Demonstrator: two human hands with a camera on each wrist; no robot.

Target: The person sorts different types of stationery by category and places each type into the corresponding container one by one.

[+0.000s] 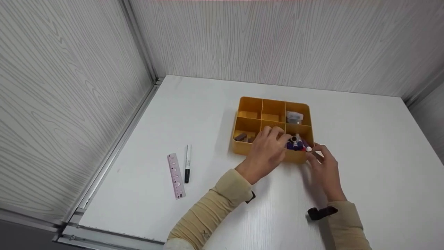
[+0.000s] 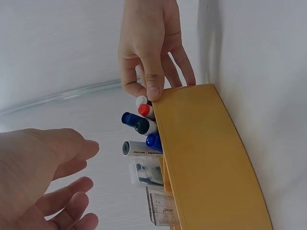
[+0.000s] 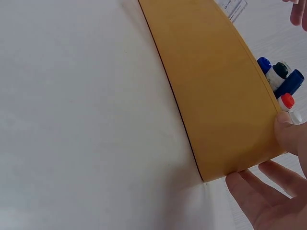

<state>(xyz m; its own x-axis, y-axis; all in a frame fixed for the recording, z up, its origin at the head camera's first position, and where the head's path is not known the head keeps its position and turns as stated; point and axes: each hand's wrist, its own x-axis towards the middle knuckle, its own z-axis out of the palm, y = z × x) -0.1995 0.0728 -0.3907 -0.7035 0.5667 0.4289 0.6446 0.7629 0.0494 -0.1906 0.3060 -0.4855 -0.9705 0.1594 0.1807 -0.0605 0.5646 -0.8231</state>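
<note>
A yellow organizer box (image 1: pixel 242 149) with six compartments stands on the white table. My right hand (image 1: pixel 326 170) grips its front right corner, thumb at the rim and fingers against the side wall (image 3: pixel 216 86). Several capped markers (image 1: pixel 299 143) stand in the front right compartment beside that thumb, with red, blue, white and dark ends. Over the front middle compartment hovers my left hand (image 1: pixel 267 151), its fingers loosely bent; the left wrist view shows nothing in them. That hand partly hides the compartment, where a clear ruler (image 2: pixel 163 208) sticks up.
Left of the box lie a pink stencil ruler (image 1: pixel 176 176) and a white marker with a black cap (image 1: pixel 187 170). A clear packet (image 1: pixel 294 117) sits in the back right compartment, brown pieces (image 1: pixel 240 137) in the front left. Panels enclose the table's back and sides.
</note>
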